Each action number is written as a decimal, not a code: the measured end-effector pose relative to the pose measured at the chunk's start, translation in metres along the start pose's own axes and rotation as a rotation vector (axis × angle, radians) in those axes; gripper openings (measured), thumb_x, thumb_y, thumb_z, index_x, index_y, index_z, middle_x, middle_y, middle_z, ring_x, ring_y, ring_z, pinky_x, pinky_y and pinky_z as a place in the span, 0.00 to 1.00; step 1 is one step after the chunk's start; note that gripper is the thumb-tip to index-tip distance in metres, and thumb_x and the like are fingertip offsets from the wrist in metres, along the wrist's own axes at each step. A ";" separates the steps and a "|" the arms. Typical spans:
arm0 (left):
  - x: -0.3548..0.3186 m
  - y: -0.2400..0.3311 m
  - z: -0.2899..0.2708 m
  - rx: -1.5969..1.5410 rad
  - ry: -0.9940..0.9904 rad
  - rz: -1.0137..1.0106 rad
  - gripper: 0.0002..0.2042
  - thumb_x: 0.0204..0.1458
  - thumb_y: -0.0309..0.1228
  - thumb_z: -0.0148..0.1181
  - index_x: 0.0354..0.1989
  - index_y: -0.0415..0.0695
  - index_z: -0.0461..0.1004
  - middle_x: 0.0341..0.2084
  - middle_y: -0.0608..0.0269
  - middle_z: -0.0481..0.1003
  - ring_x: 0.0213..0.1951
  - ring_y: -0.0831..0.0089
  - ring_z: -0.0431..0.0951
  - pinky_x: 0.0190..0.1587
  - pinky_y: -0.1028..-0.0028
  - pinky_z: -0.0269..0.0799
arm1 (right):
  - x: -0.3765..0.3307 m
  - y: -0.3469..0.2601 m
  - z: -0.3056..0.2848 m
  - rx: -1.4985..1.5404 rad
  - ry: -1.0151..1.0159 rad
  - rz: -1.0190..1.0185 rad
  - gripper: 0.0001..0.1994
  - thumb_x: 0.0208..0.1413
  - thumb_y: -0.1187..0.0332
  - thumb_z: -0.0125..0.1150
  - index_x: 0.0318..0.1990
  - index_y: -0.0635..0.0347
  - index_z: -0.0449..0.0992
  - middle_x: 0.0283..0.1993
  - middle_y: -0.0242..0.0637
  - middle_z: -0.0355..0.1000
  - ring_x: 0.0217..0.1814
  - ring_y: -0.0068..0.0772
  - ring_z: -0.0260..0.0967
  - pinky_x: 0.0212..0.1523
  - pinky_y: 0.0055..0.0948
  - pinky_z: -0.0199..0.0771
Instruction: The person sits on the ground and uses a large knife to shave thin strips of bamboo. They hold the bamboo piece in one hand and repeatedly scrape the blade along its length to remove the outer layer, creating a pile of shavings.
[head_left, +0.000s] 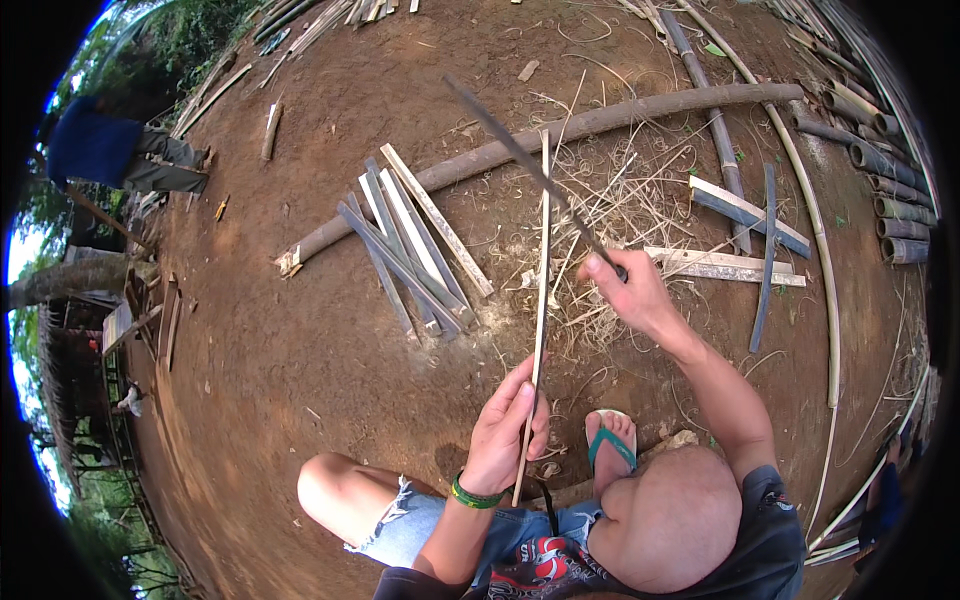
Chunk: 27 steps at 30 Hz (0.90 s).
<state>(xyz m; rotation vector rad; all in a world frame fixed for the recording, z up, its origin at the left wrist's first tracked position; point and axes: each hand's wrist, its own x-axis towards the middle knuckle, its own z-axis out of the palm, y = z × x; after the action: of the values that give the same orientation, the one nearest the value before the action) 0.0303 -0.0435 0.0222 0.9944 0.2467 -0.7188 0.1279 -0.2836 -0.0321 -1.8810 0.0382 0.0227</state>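
Left grip (510, 425): pinches a pale strip (543, 260) partway along the lower part.
Right grip (628, 292): closes round the near end of a long dark blade (520, 150).
Pale strip: stretches from the left grip up toward the log (650, 112); crosses the blade in view, cannot tell whether touching.
Shavings (580, 318): lie tangled on brown ground (250, 380).
Split pieces (418, 235): lie left of the strip.

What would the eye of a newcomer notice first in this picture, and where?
Probably the long dark blade in the right grip, slanting up and left near the centre of the view. Next, the narrow pale strip held in the left grip, running nearly vertically in the picture. Beyond them, a tangle of pale shavings lies on the brown ground.
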 end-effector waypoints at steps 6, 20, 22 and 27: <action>0.017 -0.016 -0.006 0.043 0.219 0.108 0.23 0.70 0.34 0.46 0.72 0.47 0.55 0.27 0.67 0.69 0.18 0.82 0.69 0.18 0.83 0.66 | -0.057 0.002 0.037 -0.306 -0.221 -0.242 0.25 0.55 0.44 0.65 0.23 0.61 0.78 0.15 0.45 0.69 0.17 0.52 0.70 0.20 0.43 0.69; -0.044 -0.047 0.003 0.336 0.221 0.072 0.25 0.67 0.26 0.47 0.72 0.40 0.54 0.19 0.70 0.67 0.14 0.85 0.63 0.16 0.83 0.62 | 0.063 0.063 -0.044 -0.611 0.050 -0.130 0.35 0.62 0.35 0.48 0.16 0.56 0.74 0.09 0.31 0.62 0.10 0.32 0.56 0.17 0.36 0.60; -0.056 -0.050 -0.007 0.377 0.132 0.063 0.25 0.67 0.25 0.48 0.72 0.39 0.54 0.20 0.69 0.69 0.15 0.84 0.65 0.16 0.83 0.63 | 0.081 0.067 -0.076 -0.614 0.232 -0.058 0.36 0.63 0.36 0.47 0.17 0.58 0.75 0.09 0.32 0.62 0.11 0.29 0.56 0.17 0.37 0.59; -0.030 -0.036 -0.008 0.155 0.244 0.128 0.19 0.67 0.27 0.49 0.65 0.39 0.60 0.25 0.65 0.72 0.16 0.81 0.70 0.17 0.81 0.66 | 0.048 0.061 -0.059 -0.457 0.121 0.001 0.33 0.63 0.37 0.48 0.17 0.56 0.74 0.09 0.25 0.57 0.10 0.21 0.50 0.12 0.32 0.50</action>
<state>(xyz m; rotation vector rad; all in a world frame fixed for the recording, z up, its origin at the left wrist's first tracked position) -0.0146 -0.0354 0.0086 1.2362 0.3396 -0.5050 0.1729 -0.3590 -0.0737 -2.3378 0.1265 -0.0891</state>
